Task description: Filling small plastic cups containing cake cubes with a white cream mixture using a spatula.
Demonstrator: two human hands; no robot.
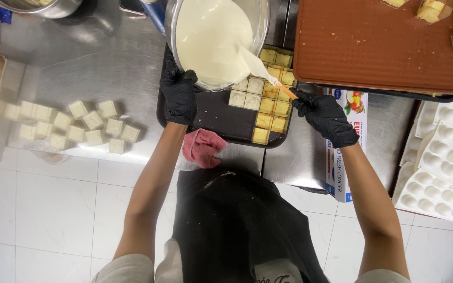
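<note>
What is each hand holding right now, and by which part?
Left hand grips the tilted metal bowl by its rim; right hand holds the spatula by its orange handle end.

A bowl (213,39) tilts over the tray (221,118), loose cubes (72,126) left, a board (378,44) right, a cloth (202,147) before it

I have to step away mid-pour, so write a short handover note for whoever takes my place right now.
Left hand, black glove, grips the tilted steel bowl of white cream over the dark tray.
Right hand, also gloved, holds the spatula, guiding cream off the rim.
Done: a few cake squares at the tray's middle are coated.
Left: the yellow squares are bare; loose cubes wait on the counter.
</note>
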